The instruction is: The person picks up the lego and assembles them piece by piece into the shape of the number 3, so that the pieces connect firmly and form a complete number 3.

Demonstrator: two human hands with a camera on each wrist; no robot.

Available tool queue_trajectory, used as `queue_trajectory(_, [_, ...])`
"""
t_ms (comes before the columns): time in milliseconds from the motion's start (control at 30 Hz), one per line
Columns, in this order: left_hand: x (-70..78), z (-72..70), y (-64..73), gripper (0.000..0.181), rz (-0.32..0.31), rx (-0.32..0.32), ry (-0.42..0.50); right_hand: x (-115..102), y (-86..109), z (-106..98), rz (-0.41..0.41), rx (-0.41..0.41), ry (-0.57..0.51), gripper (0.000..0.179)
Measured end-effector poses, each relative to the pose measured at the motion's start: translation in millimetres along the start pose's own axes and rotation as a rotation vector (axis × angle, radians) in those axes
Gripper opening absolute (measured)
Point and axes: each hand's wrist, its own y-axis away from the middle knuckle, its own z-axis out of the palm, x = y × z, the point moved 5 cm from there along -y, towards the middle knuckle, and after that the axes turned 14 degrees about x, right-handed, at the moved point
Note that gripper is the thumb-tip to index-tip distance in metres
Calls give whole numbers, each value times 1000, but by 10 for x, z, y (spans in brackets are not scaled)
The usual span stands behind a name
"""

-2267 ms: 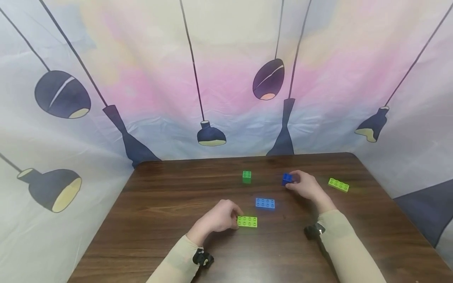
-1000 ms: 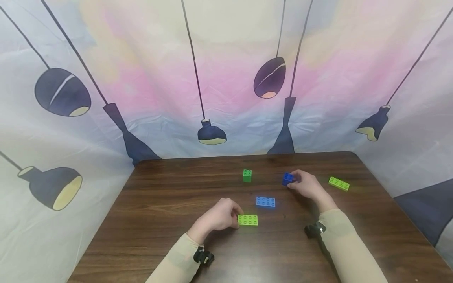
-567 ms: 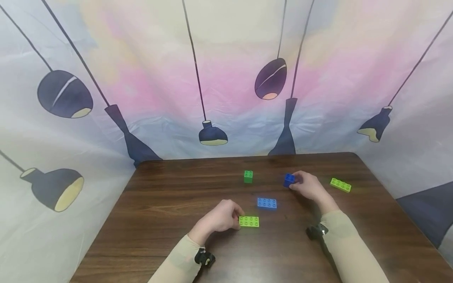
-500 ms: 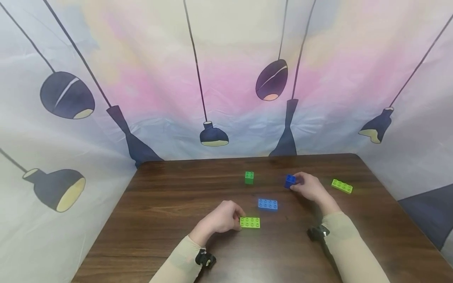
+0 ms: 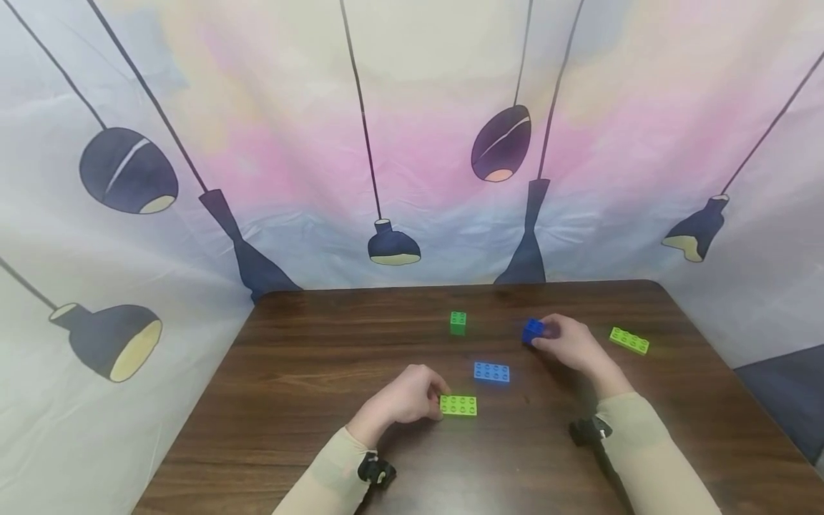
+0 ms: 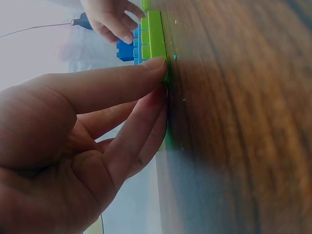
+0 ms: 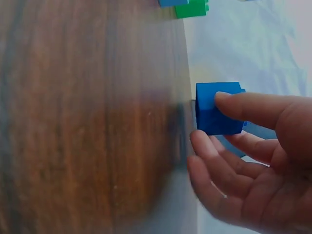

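Observation:
In the head view my left hand (image 5: 405, 395) holds the left end of a lime-green toy building brick (image 5: 458, 405) lying studs up on the table. The left wrist view shows the thumb and fingers at that brick's (image 6: 157, 36) near end. My right hand (image 5: 569, 342) pinches a small dark blue brick (image 5: 532, 331) between thumb and fingers. In the right wrist view this blue brick (image 7: 219, 108) looks tilted and slightly off the tabletop. Between the hands lies a light blue brick (image 5: 491, 372), touched by neither.
A small green brick (image 5: 458, 323) stands toward the back of the dark wooden table (image 5: 296, 357). Another lime-green brick (image 5: 629, 340) lies to the right of my right hand. Behind the table hangs a cloth (image 5: 290, 107) printed with lamps.
The dark blue brick has turned and tilted slightly in my right hand. My left hand keeps its place at the lime-green brick. The head view has shifted a little.

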Motion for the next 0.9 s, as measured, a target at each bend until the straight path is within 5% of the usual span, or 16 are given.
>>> queue_trajectory(533, [-5, -6, -3, 31, -8, -1, 8, -248, 176, 27, -144, -56, -53, 40])
queue_trajectory(900, [3, -10, -1, 31, -4, -2, 5, -389, 284, 119, -171, -101, -73, 39])
